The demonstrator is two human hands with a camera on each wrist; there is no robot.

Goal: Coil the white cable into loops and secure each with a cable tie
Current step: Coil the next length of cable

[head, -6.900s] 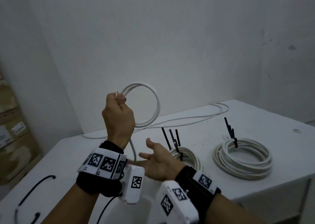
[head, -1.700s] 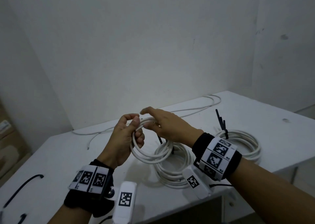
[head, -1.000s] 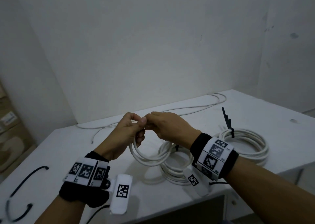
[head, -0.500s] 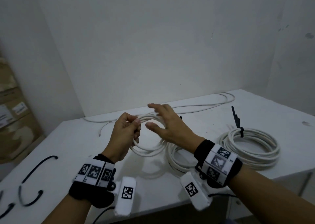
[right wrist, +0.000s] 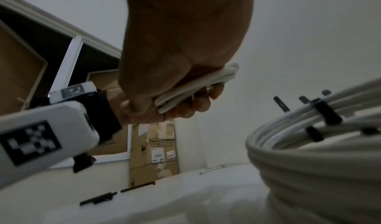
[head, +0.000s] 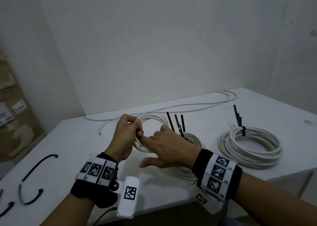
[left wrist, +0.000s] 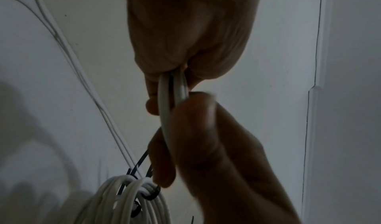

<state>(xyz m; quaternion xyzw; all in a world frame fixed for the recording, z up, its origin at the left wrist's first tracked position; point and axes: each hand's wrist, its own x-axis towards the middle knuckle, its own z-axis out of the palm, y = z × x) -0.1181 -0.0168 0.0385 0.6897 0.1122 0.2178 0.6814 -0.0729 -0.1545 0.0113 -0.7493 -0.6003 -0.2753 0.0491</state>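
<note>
My left hand (head: 139,127) grips a small coil of white cable (head: 154,118) just above the table, thumb on top and fingers curled round the strands (left wrist: 164,97). My right hand (head: 154,150) lies across the near side of that coil with fingers stretched out. Its index tip touches the left hand's fingers and its thumb sticks out below. In the right wrist view the left hand's fingers (right wrist: 195,106) wrap the strands (right wrist: 195,89). The cable's loose run (head: 188,105) trails along the back of the table.
Two tied coils lie on the white table (head: 68,157): one (head: 193,138) behind my right hand with black tie tails (head: 176,126) standing up, one (head: 248,148) further right. Loose black cable ties (head: 39,164) lie at the left. Cardboard boxes (head: 12,114) stand beyond the left edge.
The coil has come down from chest height to just above the table. In the last half second my right hand dropped from the coil's far side to its near side.
</note>
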